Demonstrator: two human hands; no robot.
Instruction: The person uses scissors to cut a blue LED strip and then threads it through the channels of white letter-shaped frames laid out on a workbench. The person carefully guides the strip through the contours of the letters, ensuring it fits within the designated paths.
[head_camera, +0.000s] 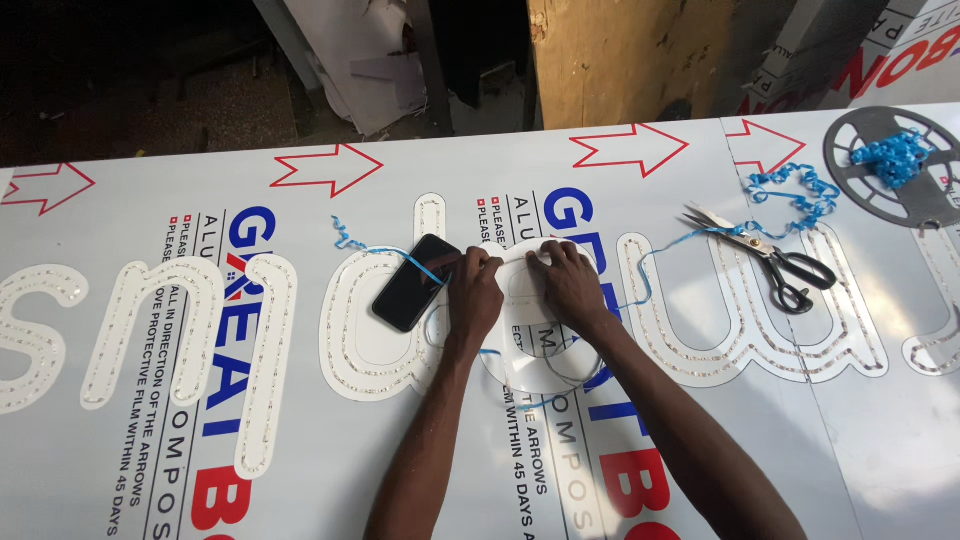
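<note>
White letter cutout (530, 300) lies mid-worktop (860, 440); my left hand (475, 290) and right hand (568, 280) press flat on it, fingers pinching blue wire (640, 290). Phone (415, 283) at 9 o'clock, scissors (770, 255) at 3.

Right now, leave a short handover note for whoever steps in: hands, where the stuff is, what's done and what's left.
Left hand and right hand both press on the white cut-out letter at the panel's middle, pinching the blue wire. Black phone lies just left; scissors right; wire reel far right. Other letters already show strip lighting; this one looks unfinished.
</note>
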